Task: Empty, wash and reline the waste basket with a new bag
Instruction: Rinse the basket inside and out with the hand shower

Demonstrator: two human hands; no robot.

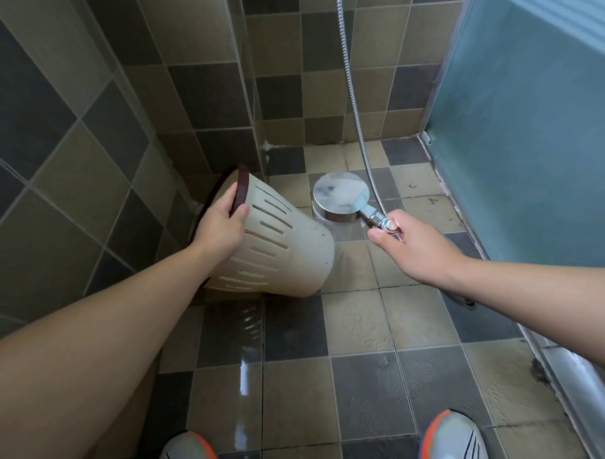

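A cream slotted waste basket [280, 249] with a dark red rim is held tilted above the shower floor, its opening turned to the tiled wall on the left and its base to the right. My left hand [222, 223] grips the rim, fingers curled over the edge. My right hand [410, 243] holds the handle of a chrome shower head [340, 196], which hangs just right of the basket's base. Water sprays down from the head beside the basket's base. No bag is seen on the basket.
The metal shower hose [354, 93] runs up from the handle along the back wall. A frosted blue glass panel [530, 134] closes off the right side. The tiled floor [359, 334] is wet and glossy. My two shoes [454, 444] stand at the bottom edge.
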